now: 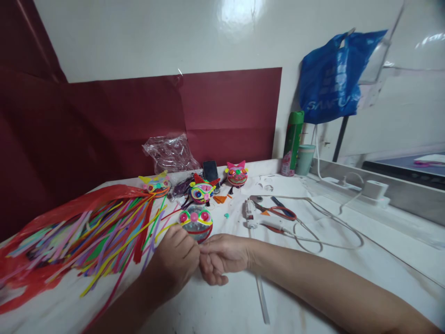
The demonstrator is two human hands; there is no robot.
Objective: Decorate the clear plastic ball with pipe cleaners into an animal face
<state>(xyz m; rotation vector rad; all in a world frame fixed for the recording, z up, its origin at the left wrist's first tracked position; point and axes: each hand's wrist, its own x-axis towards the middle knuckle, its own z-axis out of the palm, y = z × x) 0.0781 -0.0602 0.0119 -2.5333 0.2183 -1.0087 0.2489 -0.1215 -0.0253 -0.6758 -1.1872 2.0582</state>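
My left hand (179, 256) is closed, its fingertips pinched together against my right hand (220, 257). The right hand is turned partly palm-up, with thumb and forefinger pressed together and the other fingers curled. Whatever lies between the fingertips is too small or hidden to make out. Just beyond the hands sits a grey lion-like head (195, 221) with pink eyes, a pink nose and a red lower rim. Behind it is a colourful lion head (202, 191) with blue eyes and red horns. A pink lion head (237, 174) and a yellow-eared one (154, 183) stand farther back.
Many coloured strips (104, 236) and red plastic (69, 204) cover the left. A white glue gun (251, 214) with a long glue stick (262, 299), red-handled pliers (283, 212) and a looped cord (351, 230) lie right. Behind are a phone (210, 170) and green spray can (292, 144).
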